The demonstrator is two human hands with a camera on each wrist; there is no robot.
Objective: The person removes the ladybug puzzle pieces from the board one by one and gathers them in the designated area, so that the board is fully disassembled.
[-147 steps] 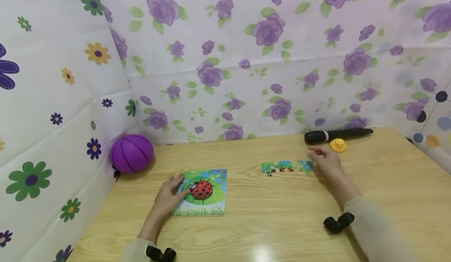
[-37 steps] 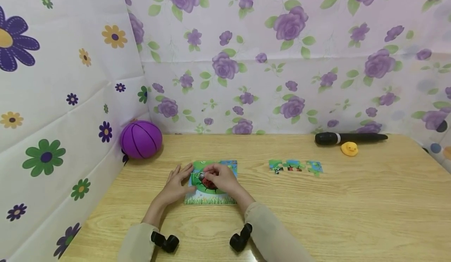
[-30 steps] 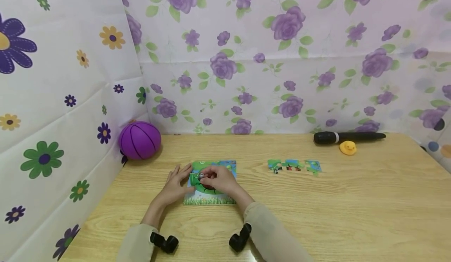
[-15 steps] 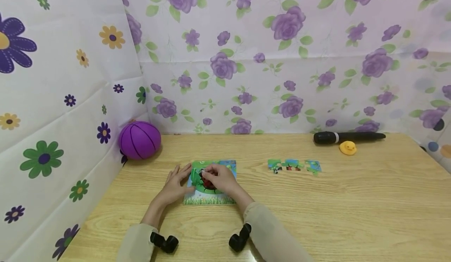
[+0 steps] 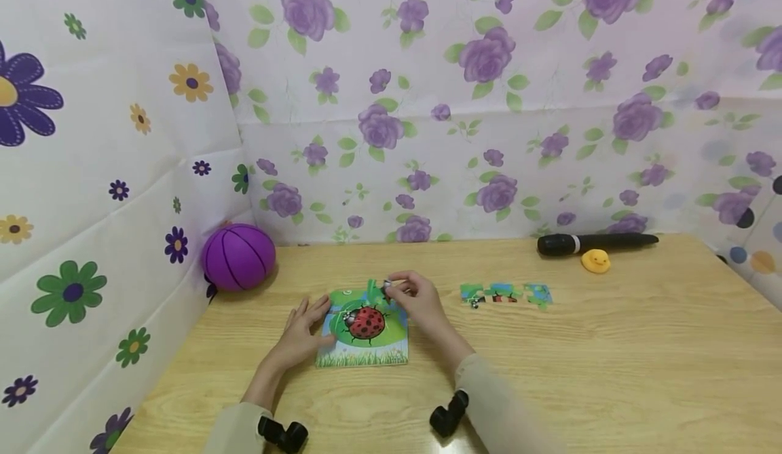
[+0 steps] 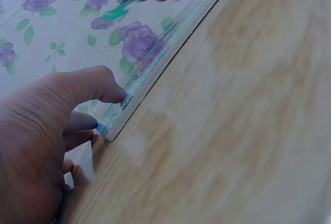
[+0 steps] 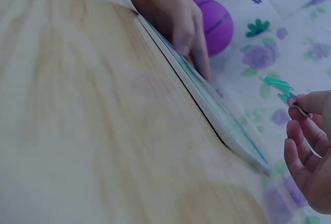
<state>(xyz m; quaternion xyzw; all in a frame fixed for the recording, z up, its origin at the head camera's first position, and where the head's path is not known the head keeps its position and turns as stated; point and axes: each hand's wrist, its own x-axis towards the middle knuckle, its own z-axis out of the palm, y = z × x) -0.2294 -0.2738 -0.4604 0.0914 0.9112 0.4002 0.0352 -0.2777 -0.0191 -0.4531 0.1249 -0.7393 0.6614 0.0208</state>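
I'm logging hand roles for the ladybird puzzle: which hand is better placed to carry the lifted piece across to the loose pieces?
Right. The right hand pinches the green piece; the left hand rests on the puzzle board.

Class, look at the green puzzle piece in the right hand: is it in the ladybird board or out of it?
Out. The right hand pinches the green puzzle piece clear above the ladybird board.

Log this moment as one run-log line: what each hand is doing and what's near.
left hand: rests on puzzle board edge | right hand: pinches green piece above board | loose pieces: right of board, on table
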